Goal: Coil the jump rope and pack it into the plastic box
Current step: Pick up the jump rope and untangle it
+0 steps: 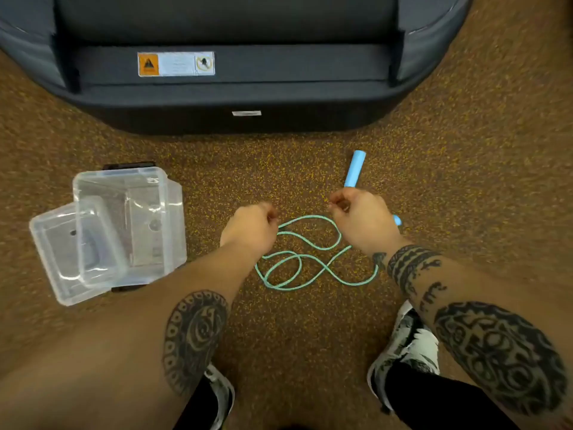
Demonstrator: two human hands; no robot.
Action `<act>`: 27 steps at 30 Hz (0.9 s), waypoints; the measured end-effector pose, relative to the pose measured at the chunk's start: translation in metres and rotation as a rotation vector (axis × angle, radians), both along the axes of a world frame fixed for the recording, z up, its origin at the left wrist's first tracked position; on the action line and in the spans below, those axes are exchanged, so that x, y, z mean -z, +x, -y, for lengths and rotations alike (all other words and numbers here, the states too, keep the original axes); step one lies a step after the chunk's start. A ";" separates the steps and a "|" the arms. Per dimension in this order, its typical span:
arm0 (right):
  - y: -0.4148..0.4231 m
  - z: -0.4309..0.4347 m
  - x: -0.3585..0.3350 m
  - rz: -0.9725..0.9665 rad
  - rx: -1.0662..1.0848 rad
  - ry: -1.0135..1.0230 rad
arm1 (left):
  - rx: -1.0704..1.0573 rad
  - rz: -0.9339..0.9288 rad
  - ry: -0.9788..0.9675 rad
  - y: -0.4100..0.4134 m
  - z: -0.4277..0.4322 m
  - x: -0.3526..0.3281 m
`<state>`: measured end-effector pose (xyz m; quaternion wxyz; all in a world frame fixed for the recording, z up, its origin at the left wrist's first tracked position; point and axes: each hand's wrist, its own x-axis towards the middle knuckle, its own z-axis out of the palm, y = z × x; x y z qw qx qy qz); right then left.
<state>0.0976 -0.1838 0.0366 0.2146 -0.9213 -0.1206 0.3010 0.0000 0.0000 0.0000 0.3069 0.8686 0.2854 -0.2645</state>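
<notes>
early stage. jump rope (pixel 297 262) lies in loose loops on the floor, not yet coiled. left hand (pixel 251 226) fingers pinch the cord; right hand (pixel 362 218) fingers curl round a blue handle (pixel 355 169). plastic box (pixel 124 225) sits open to the left, rope not yet in it.

The left grip (pixel 251 226) pinches the green jump rope (pixel 297 265), looped on the speckled floor (pixel 310 336). The right grip (pixel 362 218) curls round a blue handle (pixel 397 220); a second handle (pixel 355 169) lies just beyond it. The plastic box (pixel 148 187) sits far left.
</notes>
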 end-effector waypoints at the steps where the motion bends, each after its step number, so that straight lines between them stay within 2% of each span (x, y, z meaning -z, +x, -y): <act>1: -0.004 0.003 0.015 0.001 -0.006 -0.004 | 0.000 -0.020 -0.005 -0.003 0.000 0.010; 7: -0.025 0.009 0.087 -0.037 -0.036 -0.090 | -0.008 -0.140 -0.025 -0.021 0.008 0.082; 11: -0.032 0.014 0.115 -0.066 -0.073 -0.135 | 0.034 -0.129 0.048 -0.026 0.021 0.113; 19: -0.060 0.020 0.147 -0.159 -0.168 -0.198 | 0.128 -0.031 0.246 -0.038 0.031 0.134; 24: -0.066 0.015 0.156 -0.107 -0.210 -0.296 | 0.156 -0.003 0.186 -0.038 0.021 0.139; 27: -0.066 0.014 0.146 -0.143 -0.257 -0.329 | 0.145 -0.032 0.119 -0.038 0.016 0.123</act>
